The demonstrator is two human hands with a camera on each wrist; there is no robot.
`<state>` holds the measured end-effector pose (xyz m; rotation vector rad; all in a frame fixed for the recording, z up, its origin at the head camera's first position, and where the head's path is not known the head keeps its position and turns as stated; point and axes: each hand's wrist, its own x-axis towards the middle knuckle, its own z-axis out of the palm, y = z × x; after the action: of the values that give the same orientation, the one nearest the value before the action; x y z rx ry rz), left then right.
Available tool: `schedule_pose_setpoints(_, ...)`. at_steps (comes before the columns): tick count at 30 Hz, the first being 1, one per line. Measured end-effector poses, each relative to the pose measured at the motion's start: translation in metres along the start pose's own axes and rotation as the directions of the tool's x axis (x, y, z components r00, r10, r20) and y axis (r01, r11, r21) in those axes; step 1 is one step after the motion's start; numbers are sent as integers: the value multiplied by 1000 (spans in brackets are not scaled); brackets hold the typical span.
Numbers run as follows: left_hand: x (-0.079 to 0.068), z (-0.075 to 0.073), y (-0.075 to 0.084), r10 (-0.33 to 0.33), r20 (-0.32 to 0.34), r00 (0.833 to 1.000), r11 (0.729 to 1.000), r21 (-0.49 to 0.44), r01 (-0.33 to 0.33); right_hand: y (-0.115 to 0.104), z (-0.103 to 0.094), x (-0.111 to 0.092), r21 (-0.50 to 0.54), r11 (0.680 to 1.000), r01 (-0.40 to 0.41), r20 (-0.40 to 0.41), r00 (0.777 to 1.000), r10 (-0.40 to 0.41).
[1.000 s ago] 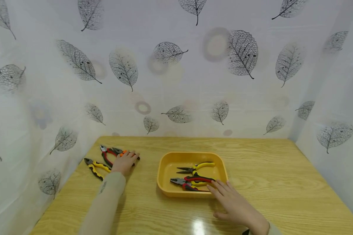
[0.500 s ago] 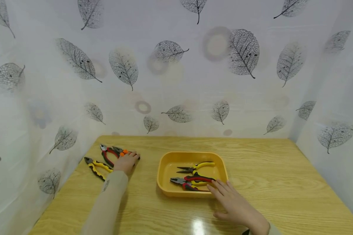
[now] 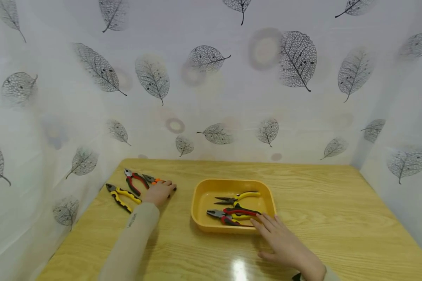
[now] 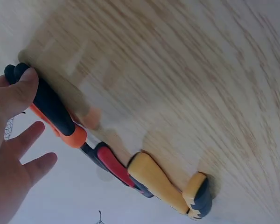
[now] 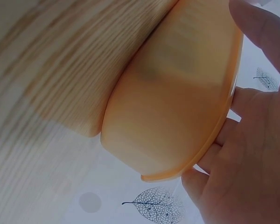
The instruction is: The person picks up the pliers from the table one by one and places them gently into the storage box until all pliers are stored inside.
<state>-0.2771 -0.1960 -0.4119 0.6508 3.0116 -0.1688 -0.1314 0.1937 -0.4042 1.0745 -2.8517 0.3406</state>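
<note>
My left hand point(image 3: 159, 192) grips the handles of orange-and-black pliers point(image 4: 53, 107) at the table's far left. In the left wrist view the thumb lies on a black handle end, while two fingers stick out free. Beside them lie red-and-black pliers point(image 3: 135, 182) and yellow-and-black pliers point(image 3: 121, 197). My right hand point(image 3: 283, 242) rests its fairly straight fingers over the near right rim of a yellow tray point(image 3: 198, 222); the thumb sits apart from it in the head view. Inside the tray are needle-nose pliers point(image 3: 246, 195) with yellow handles and red-and-black combination pliers point(image 3: 216, 213), partly overlapping.
The tray stands mid-table on a wood-grain tabletop point(image 3: 323, 203). A pale curtain point(image 3: 232, 97) printed with leaves hangs behind the table and along both sides. A bright reflection shows on the wood near the front.
The head view has shifted slightly. My left hand has moved a little to the right with the orange-and-black pliers, widening the gap to the red-and-black pair. My right hand stays at the tray rim.
</note>
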Motion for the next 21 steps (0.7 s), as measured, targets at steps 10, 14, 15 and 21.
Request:
schedule_pose_setpoints(10,1,-7,22,61,14,998,998,9,-61,-1,1,0,5,999,-35,7,999,35)
schedule_pose_setpoints(14,2,-12,33,75,39,996,997,3,-75,-2,1,0,6,999,-43,22,999,43)
schedule_pose_setpoints(15,2,-13,35,77,47,996,997,-3,-77,-2,1,0,2,999,-42,23,999,42)
schedule_pose_setpoints(21,2,-16,43,78,61,995,997,3,-78,-2,2,0,1,999,-38,10,999,38)
